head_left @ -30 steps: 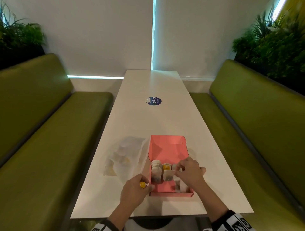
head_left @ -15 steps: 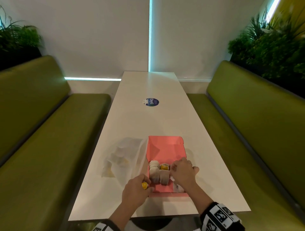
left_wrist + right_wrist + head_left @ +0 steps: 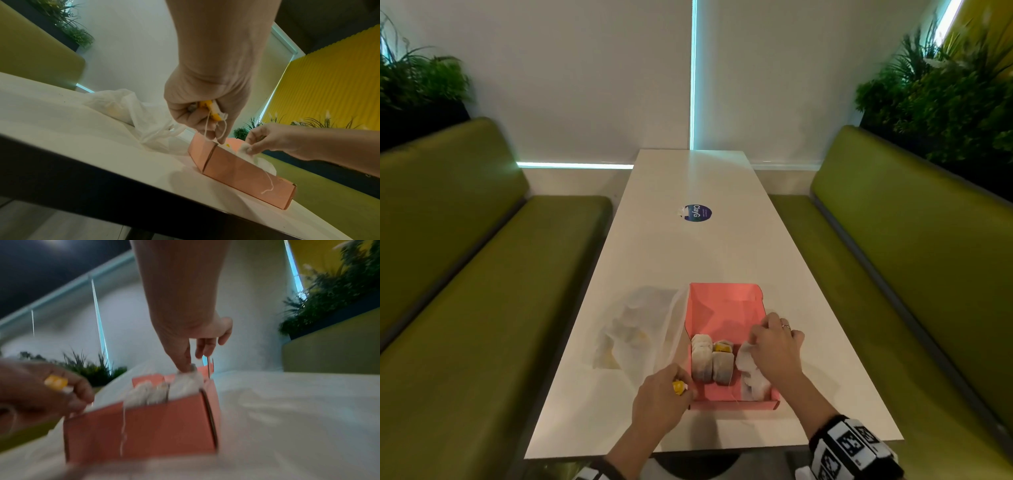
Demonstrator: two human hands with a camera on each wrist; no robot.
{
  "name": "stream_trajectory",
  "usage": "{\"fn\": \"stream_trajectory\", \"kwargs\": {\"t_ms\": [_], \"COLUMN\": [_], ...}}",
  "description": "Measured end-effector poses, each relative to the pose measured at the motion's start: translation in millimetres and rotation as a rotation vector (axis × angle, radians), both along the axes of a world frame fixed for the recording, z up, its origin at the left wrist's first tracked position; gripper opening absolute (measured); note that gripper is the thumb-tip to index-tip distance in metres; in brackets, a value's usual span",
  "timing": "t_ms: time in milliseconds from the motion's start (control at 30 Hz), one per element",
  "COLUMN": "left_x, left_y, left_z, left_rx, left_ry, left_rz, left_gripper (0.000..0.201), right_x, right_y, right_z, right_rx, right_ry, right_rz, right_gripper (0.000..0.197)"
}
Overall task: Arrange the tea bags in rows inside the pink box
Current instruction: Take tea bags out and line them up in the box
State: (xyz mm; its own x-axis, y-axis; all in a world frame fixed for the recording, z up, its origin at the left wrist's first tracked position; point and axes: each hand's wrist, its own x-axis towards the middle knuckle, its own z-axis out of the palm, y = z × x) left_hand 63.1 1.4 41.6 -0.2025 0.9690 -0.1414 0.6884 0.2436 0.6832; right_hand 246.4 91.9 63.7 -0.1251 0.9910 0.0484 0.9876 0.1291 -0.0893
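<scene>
Since the earlier frame, the right hand (image 3: 774, 346) has shifted from the middle of the pink box (image 3: 726, 308) toward its right wall and now pinches the top edge of a white tea bag (image 3: 743, 356) between thumb and fingertips; the remaining fingers are loosely curled. That tea bag stands in the right-hand column of the box, with more white tea bags (image 3: 755, 387) below it at the near right corner.

The left hand (image 3: 659, 397) has stayed at the near left corner of the box. Its fingers are curled around a yellow tag (image 3: 678, 387), and in the left wrist view thin white strings (image 3: 207, 125) hang from the fist down to the box corner.

Two rows of darker tea bags (image 3: 711, 359) stand upright against the left wall of the box, packed side by side. One string (image 3: 268, 183) trails over the near wall of the box.

The box lid lies open, flat away from the person. The box rests on the white table (image 3: 688, 253). A clear plastic bag (image 3: 640, 329) lies just left of the box, touching its left wall. A round blue sticker (image 3: 698, 213) sits further up the table, well apart from the box.
</scene>
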Motion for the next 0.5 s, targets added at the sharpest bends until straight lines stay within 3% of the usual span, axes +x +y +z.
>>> {"fn": "stream_trajectory", "kwargs": {"t_ms": [67, 200, 300, 367, 500], "left_x": [-1.5, -1.8, -0.2, 3.6, 12.6], "left_y": [0.8, 4.6, 7.1, 6.6, 5.7], "left_z": [0.4, 3.2, 5.9, 11.2, 26.7], "left_rx": [0.032, 0.174, 0.341, 0.471, 0.675], "left_ry": [-0.029, -0.133, -0.137, -0.088, -0.128], "left_rz": [0.005, -0.010, -0.079, -0.160, -0.323], "left_gripper": [0.010, 0.020, 0.022, 0.032, 0.046], "right_x": [11.0, 24.8, 23.4, 18.4, 11.6], "right_y": [5.6, 5.3, -3.2, -11.0, -20.6], "right_z": [12.8, 43.3, 56.5, 64.1, 64.9], "right_rx": [-0.046, -0.239, -0.418, -0.511, -0.653], "right_ry": [0.072, 0.669, 0.964, 1.052, 1.027], "right_rz": [0.031, 0.013, 0.013, 0.030, 0.097], "right_gripper": [0.018, 0.009, 0.007, 0.006, 0.011]}}
